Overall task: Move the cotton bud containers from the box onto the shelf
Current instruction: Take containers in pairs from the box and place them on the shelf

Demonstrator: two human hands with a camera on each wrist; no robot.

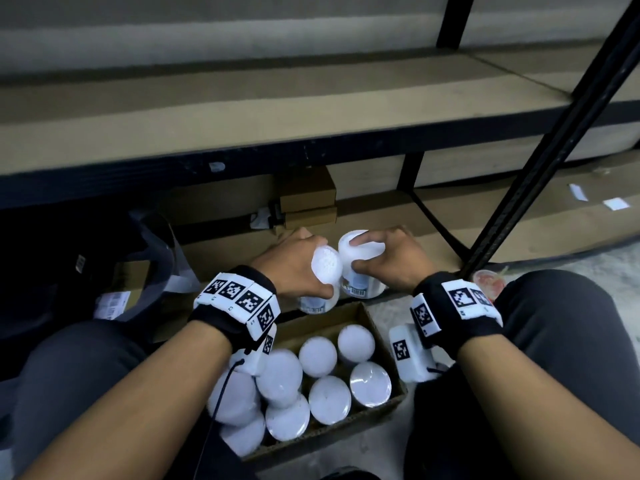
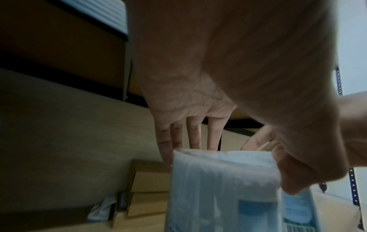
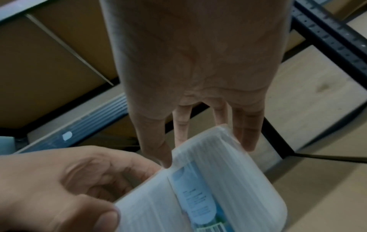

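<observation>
Both hands are raised just beyond the cardboard box (image 1: 376,322), side by side. My left hand (image 1: 294,268) grips a white cotton bud container (image 1: 325,271) from above, tilted so its lid faces me. My right hand (image 1: 391,263) grips a second container (image 1: 360,258), fingers over its top and thumb on its side; the two containers touch. Several white-lidded containers (image 1: 327,400) stand packed in the box. In the left wrist view the fingers (image 2: 193,135) reach over the container (image 2: 218,188). In the right wrist view the fingers (image 3: 247,133) hook over the blue-labelled container (image 3: 238,175).
The brown shelf board (image 1: 242,109) with its dark front rail lies ahead and above the hands. A black upright post (image 1: 554,126) slants at the right. Cardboard boxes (image 1: 308,199) sit under the shelf, a dark bag (image 1: 69,271) lies left, and a reddish cup (image 1: 488,282) stands right.
</observation>
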